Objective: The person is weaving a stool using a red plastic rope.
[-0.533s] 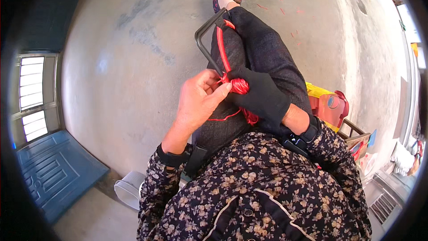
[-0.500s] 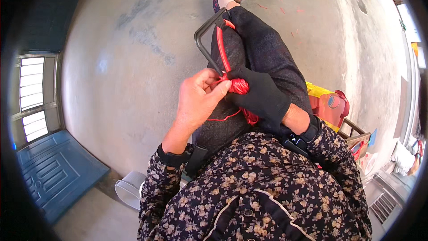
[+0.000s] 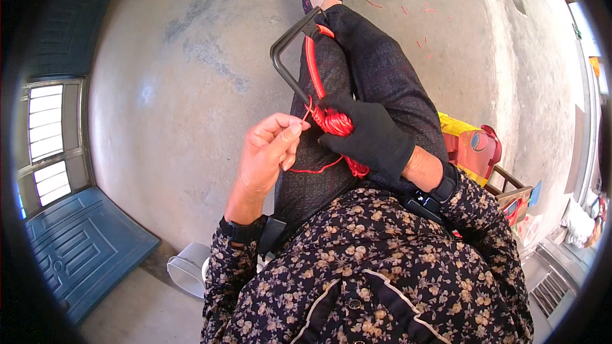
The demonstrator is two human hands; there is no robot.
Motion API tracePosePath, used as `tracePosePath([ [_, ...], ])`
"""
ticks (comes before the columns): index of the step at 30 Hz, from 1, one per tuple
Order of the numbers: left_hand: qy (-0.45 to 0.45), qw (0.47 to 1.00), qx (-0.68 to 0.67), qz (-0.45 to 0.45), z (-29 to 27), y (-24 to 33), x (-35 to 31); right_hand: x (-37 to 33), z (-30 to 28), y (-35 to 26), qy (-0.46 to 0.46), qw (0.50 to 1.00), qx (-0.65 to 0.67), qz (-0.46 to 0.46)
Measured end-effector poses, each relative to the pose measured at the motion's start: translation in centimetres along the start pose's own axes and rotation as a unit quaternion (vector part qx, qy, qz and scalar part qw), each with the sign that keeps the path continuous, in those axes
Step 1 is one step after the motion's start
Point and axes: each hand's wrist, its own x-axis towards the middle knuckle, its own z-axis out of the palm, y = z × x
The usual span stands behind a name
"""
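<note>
My bare left hand [image 3: 271, 150] pinches a thin red strand between thumb and fingertips, just left of a bundle of red cord [image 3: 335, 122]. Wrapped around that bundle is my right hand [image 3: 373, 135], in a black glove. A dark, squared-off metal frame [image 3: 290, 48] rises from the bundle toward my feet, with a red cord-covered band [image 3: 313, 67] running along its open side. Loose red cord hangs below my right hand, and one end trails left across my thigh. The glove hides the lower part of the frame.
Red scraps [image 3: 374, 4] lie on the concrete floor beyond my legs. To my right are a yellow and red container [image 3: 475, 146] and a wooden crate [image 3: 513, 191]. A pale plastic bin [image 3: 188, 271] stands at lower left, near a blue panelled door [image 3: 86, 248].
My left hand has drawn away from the bundle, down and left, pulling a strand out with it. The frame has tilted slightly left; my right hand keeps its hold.
</note>
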Motion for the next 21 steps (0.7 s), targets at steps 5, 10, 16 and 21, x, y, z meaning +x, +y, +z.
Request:
tracePosePath([
  [5, -0.021, 0.999, 0.005, -0.038, 0.0, 0.2, -0.6, 0.5, 0.0, -0.1, -0.011, 0.998, -0.041, -0.049],
  [10, -0.018, 0.998, 0.030, -0.059, -0.4, 0.5, -1.6, 0.7, 0.1, 0.1, -0.018, 0.994, -0.081, -0.067],
  [16, 0.008, 0.998, 0.038, -0.043, 0.1, -0.9, -3.5, -0.1, -0.7, -0.4, -0.057, 0.990, -0.120, -0.052],
  [21, 0.038, 0.994, -0.001, -0.100, -0.1, -2.6, -6.1, -1.6, -0.2, 0.3, -0.108, 0.978, -0.093, -0.155],
])
